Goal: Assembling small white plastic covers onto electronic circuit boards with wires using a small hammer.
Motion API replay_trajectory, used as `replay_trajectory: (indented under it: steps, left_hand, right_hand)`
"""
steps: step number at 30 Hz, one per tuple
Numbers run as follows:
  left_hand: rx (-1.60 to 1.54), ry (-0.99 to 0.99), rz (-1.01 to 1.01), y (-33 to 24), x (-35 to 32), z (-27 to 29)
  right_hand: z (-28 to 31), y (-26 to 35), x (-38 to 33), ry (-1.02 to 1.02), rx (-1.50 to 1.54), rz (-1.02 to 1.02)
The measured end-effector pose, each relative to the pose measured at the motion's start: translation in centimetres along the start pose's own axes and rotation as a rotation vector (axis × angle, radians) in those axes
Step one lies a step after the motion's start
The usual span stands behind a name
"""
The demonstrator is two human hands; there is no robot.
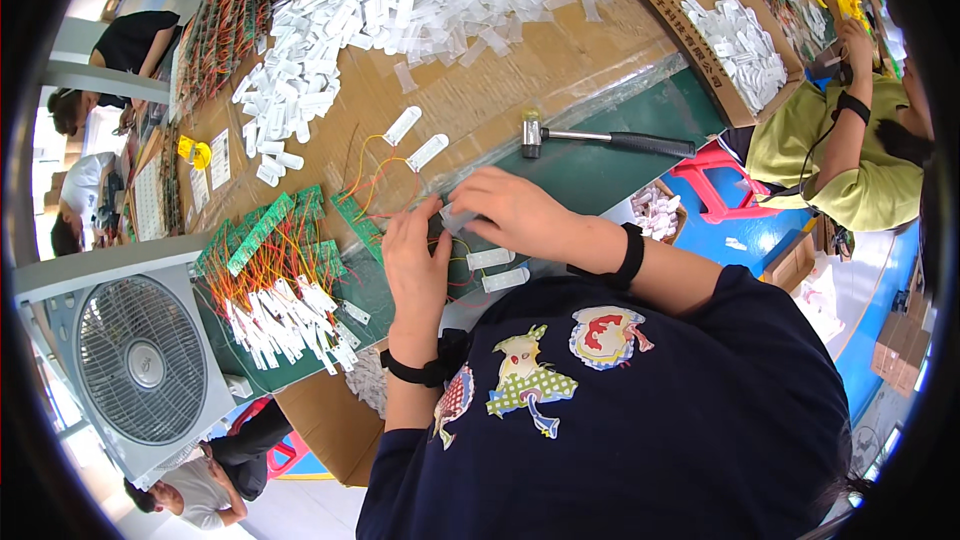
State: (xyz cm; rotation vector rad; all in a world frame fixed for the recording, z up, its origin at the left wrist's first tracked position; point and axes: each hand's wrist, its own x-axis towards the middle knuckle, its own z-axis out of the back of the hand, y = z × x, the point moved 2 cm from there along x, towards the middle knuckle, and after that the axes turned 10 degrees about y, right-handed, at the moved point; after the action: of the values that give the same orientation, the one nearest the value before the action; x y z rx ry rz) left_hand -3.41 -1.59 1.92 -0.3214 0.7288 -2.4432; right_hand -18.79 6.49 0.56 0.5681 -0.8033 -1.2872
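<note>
My left hand [415, 265] and my right hand [505, 208] meet over the green table mat, fingers closed around a small white plastic piece [452, 220] with thin red and yellow wires [385, 175] running off it. The piece is mostly hidden by my fingers. Two finished white capsule-shaped pieces [497, 269] lie just below my right hand, and two more [415, 138] lie on the cardboard beyond it. A green circuit board [357, 223] lies left of my hands.
A pile of green boards with orange wires and white tags [275, 285] sits at my left. A heap of white plastic shells [350, 20] covers the cardboard. A hammer [600, 140] lies to the right. A box fan [140, 360] stands lower left. Other people work nearby.
</note>
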Motion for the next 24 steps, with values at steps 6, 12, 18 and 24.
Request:
replay_trajectory:
  steps: [6, 12, 18, 24]
  left_hand:
    - [-0.012, -0.009, 0.030, -0.1, -0.1, 0.0]
    - [0.030, 0.010, 0.035, -0.2, 0.1, 0.1]
    - [0.081, 0.041, 0.001, 0.0, 0.1, 0.0]
    - [0.074, 0.045, 0.002, -0.3, 0.1, 0.3]
  right_hand:
    - [-0.1, -0.5, 1.1, -0.064, -0.095, -0.088]
    - [-0.4, -0.9, 1.4, -0.030, -0.039, -0.191]
    - [-0.3, -0.4, 1.4, -0.032, -0.165, -0.159]
    - [6.0, -1.1, -1.4, -0.350, -0.551, -0.493]
